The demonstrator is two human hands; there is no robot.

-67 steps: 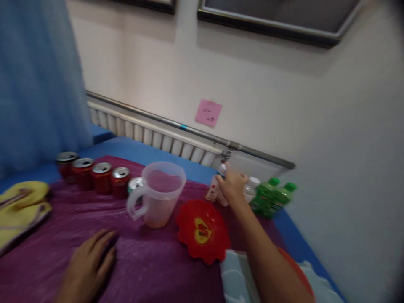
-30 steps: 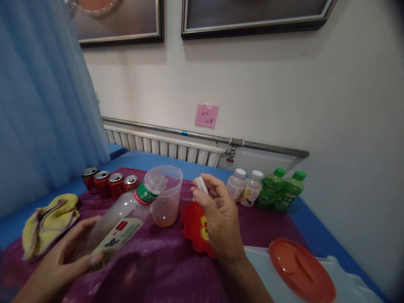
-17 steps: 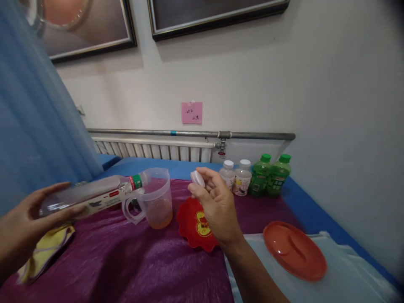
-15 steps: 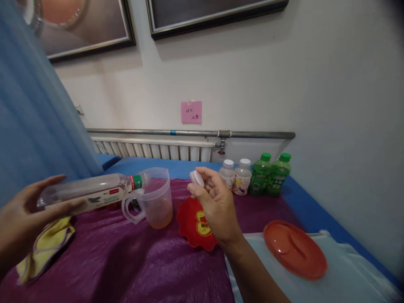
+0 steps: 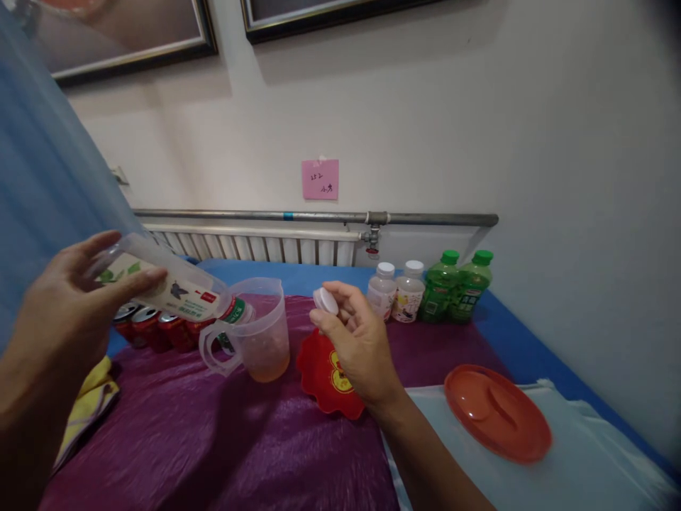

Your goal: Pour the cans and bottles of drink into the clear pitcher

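My left hand (image 5: 69, 312) grips a clear plastic bottle (image 5: 170, 287) with a white and green label. The bottle is tilted mouth-down, and its neck reaches over the rim of a clear plastic jug (image 5: 260, 330) that holds a little orange liquid. My right hand (image 5: 354, 348) hovers above a red scalloped dish (image 5: 322, 376), pinching a white bottle cap (image 5: 324, 300) between thumb and fingertips. Jug and dish stand on a purple cloth (image 5: 228, 447).
Several red cans (image 5: 159, 330) line up behind the jug. Two white-capped bottles (image 5: 396, 291) and two green bottles (image 5: 457, 284) stand by the wall. An orange lid (image 5: 497, 411) lies on a pale sheet (image 5: 574, 468) at right. A yellow cloth (image 5: 88, 404) lies at left.
My left hand has raised the bottle's base, tipping it from level to mouth-down over the jug. My right hand still holds the cap in nearly the same place.
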